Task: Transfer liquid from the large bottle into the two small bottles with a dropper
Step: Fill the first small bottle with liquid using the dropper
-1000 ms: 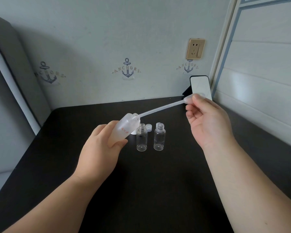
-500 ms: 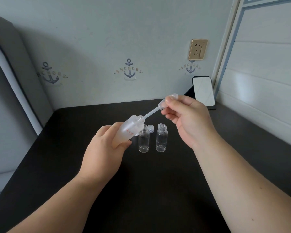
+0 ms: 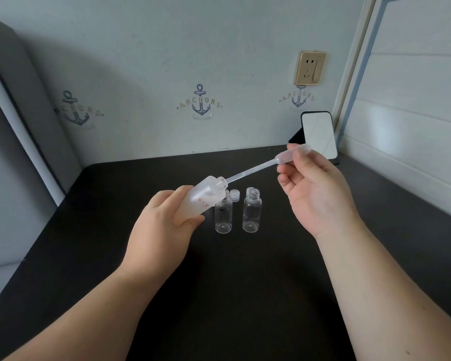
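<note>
My left hand point(image 3: 162, 230) grips the frosted large bottle point(image 3: 202, 198), tilted with its open neck pointing up and right. My right hand point(image 3: 313, 188) pinches the bulb of a clear plastic dropper point(image 3: 261, 168). The dropper's tip sits at or just inside the large bottle's mouth. Two small clear bottles stand upright and uncapped on the black table: the left one point(image 3: 223, 214) is partly hidden behind the large bottle, the right one point(image 3: 251, 211) stands free beside it.
A small clear cap point(image 3: 234, 195) lies behind the small bottles. A phone point(image 3: 319, 135) leans against the wall at the table's back right corner. The black table point(image 3: 232, 295) meets the wall behind and a panelled wall on the right.
My right hand has drawn back up and to the right, pulling most of the dropper's stem out of the large bottle. The left hand and the bottle stayed about where they were.
</note>
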`<state>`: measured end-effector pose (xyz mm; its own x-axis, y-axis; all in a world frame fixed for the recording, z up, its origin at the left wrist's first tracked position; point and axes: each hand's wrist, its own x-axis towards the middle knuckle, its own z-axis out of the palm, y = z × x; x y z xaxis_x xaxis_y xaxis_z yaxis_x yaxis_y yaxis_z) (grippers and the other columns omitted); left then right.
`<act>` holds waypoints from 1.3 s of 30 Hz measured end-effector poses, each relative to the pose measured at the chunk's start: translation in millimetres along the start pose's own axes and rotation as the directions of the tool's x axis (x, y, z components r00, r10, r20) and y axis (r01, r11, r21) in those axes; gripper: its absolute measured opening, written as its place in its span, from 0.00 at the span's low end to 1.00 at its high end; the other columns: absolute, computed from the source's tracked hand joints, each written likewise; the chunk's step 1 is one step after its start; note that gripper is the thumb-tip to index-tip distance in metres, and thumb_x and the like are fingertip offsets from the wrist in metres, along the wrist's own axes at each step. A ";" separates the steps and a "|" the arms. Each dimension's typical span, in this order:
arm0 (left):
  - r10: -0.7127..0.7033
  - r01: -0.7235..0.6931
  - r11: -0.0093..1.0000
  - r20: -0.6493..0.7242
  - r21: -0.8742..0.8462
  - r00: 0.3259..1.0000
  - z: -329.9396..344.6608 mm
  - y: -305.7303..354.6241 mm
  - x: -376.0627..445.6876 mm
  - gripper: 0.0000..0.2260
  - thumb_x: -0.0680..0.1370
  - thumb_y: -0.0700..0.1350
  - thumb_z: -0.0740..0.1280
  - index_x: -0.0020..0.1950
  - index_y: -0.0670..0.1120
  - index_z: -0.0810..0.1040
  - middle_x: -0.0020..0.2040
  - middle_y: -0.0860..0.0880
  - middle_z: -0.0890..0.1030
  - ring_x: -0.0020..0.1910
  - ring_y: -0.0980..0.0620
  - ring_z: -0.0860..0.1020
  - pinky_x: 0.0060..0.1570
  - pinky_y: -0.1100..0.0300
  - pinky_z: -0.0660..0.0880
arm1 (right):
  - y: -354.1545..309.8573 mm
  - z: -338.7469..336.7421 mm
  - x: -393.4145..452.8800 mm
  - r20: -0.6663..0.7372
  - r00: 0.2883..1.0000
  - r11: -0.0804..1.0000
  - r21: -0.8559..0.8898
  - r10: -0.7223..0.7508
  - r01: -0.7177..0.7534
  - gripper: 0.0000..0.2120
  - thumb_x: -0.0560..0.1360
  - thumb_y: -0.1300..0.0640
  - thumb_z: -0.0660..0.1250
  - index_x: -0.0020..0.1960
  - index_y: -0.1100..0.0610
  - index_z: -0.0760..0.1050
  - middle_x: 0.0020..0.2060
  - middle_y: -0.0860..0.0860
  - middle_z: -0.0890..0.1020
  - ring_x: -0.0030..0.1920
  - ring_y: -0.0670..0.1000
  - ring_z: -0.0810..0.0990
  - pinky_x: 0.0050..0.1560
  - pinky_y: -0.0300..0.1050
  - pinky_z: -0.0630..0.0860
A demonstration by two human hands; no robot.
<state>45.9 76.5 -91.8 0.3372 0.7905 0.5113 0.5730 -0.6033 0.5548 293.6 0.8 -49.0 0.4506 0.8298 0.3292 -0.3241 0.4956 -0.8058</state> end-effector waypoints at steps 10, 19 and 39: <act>-0.022 0.021 0.999 -0.019 -0.027 1.000 -0.2 -3.6 0.2 0.21 0.76 0.48 0.73 0.67 0.58 0.75 0.56 0.58 0.75 0.52 0.54 0.74 0.49 0.58 0.71 | 0.4 -19.8 3.6 -0.149 0.988 0.987 0.159 0.039 -0.015 0.06 0.76 0.57 0.71 0.45 0.55 0.87 0.44 0.52 0.86 0.42 0.48 0.84 0.46 0.40 0.80; -0.058 0.051 0.991 -0.058 -0.120 0.997 0.5 -6.0 4.0 0.16 0.76 0.50 0.72 0.60 0.64 0.73 0.48 0.64 0.75 0.52 0.67 0.72 0.42 0.66 0.68 | -0.9 -31.2 7.4 -0.281 0.957 0.961 0.277 0.071 0.010 0.11 0.80 0.58 0.68 0.43 0.58 0.87 0.42 0.52 0.86 0.40 0.47 0.84 0.45 0.38 0.80; -0.356 0.338 0.883 0.004 -0.325 0.934 13.5 -17.1 19.2 0.25 0.78 0.56 0.70 0.72 0.56 0.68 0.53 0.65 0.74 0.56 0.59 0.74 0.49 0.62 0.70 | 7.1 -36.5 5.0 -0.337 0.929 0.934 0.356 0.154 -0.026 0.05 0.79 0.60 0.70 0.47 0.60 0.83 0.39 0.52 0.85 0.37 0.47 0.83 0.42 0.39 0.80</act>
<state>52.7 103.4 -100.3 0.1142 0.9540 0.2772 0.3777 -0.2998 0.8760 323.9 -0.9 -71.0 0.6490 0.7606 0.0151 -0.6106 0.5326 -0.5861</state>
